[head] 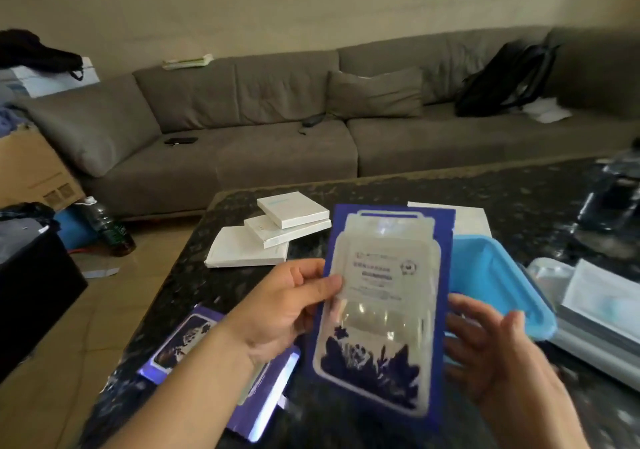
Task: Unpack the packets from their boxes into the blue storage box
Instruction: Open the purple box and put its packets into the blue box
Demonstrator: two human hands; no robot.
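- grey sofa (263, 130) along back wall, L-shaped, loose cushion (375, 94) on seat
- black backpack (502, 78) leaning on sofa right end, white papers (545, 109) just beside it
- dark phone-like item (180, 140) flat on left seat; remote-like dark thing (313, 120) near cushion
- books or papers (187, 61) on sofa back
- cardboard carton (31, 171) left of sofa, black bag (38, 52) on stuff behind it
- plastic bottle (107, 227) on floor, tilted, beside blue item
- dark speckled worktop (415, 185); blurred dark object (609, 199) at its far right
- black furniture (34, 293) at left edge
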